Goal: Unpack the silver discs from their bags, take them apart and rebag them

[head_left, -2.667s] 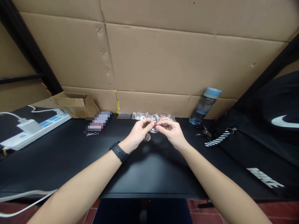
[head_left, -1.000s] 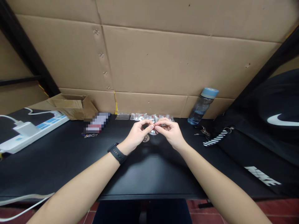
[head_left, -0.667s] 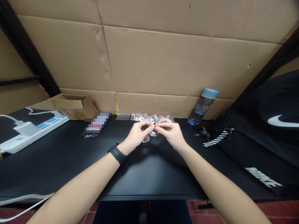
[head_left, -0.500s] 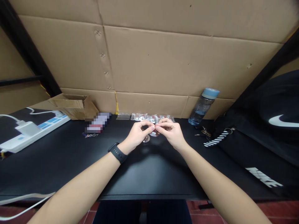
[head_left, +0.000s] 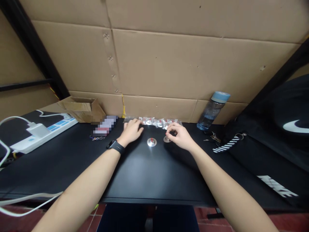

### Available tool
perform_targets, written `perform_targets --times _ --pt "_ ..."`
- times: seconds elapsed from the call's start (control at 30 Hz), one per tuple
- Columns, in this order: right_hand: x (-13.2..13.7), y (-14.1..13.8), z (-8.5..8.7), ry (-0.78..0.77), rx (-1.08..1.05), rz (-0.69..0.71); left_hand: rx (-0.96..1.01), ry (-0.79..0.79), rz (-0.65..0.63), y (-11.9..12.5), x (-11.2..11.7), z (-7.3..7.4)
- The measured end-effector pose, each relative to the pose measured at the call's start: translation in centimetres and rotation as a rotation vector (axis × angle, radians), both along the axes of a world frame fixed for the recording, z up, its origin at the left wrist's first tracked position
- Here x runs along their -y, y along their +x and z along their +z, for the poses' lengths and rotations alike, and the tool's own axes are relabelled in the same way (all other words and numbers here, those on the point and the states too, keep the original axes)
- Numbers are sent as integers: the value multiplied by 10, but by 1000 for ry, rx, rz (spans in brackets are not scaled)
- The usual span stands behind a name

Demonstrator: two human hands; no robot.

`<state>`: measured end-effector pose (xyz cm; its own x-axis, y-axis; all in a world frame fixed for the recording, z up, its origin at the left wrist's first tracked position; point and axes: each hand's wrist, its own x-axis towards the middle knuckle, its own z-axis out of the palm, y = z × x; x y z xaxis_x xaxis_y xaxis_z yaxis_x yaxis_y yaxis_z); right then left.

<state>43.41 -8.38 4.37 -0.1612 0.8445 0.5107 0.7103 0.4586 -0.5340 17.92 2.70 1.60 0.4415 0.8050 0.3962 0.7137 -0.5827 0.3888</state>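
Hands (head_left: 179, 136) parted; clear packets (head_left: 158, 123) hold red-marked silver discs (head_left: 149, 121).

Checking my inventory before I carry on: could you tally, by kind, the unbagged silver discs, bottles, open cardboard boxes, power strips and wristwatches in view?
Unbagged silver discs: 2 (one at the right hand)
Bottle: 1
Open cardboard box: 1
Power strip: 1
Wristwatch: 1
Total: 6

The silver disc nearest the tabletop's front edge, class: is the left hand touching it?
No: black tabletop shows between the left hand and that silver disc.
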Motion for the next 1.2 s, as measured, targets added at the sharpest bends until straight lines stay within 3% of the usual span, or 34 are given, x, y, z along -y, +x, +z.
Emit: perform_targets --times 0.1,0.23,0.37,0.47,0.57,0.73,1.03,1.2 --pt "-7 15 -4 -90 99 12 -145 -12 191 -27 -24 -8" --pt "-12 28 -8 -218 171 6 -250 -79 215 -36 -27 -11" --pt "-11 34 -6 -340 201 -6 -268 108 114 -15 -3 3" --pt "-6 38 -2 -372 215 5 -254 122 -203 5 21 15" --pt "-3 41 0 -367 258 71 -254 131 -351 18 41 17" --pt "-1 39 0 -363 352 121 -276 189 -379 21 51 10" --pt "-1 36 -2 -327 435 -63 -220 138 -343 19 45 15" --pt "2 25 6 -254 211 49 -13 12 -311 24 46 17"
